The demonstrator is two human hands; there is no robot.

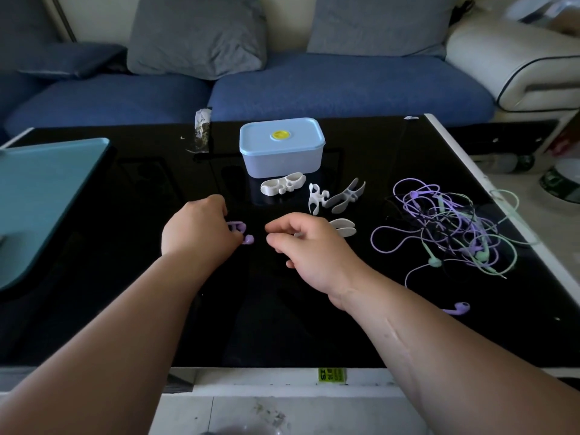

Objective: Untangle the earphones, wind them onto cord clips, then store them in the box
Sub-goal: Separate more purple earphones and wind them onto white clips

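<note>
My left hand (197,229) grips a purple earphone bundle (241,232) wound on a clip, low over the black table (125,309); the hand hides most of it. To its right, my right hand (306,246) hovers with loosely curled fingers, holding nothing. A light blue lidded box (281,146) stands behind the hands. Several white cord clips lie in front of the box: one (282,183) near its base, two (337,196) to the right, and one (343,227) partly behind my right hand. A tangle of purple, green and black earphones (452,227) lies at the right.
A teal tray (47,196) covers the table's left side. A loose purple earbud (456,308) lies near the right front. A small packet (201,130) lies at the table's far edge. A blue sofa (314,86) with grey cushions stands behind the table.
</note>
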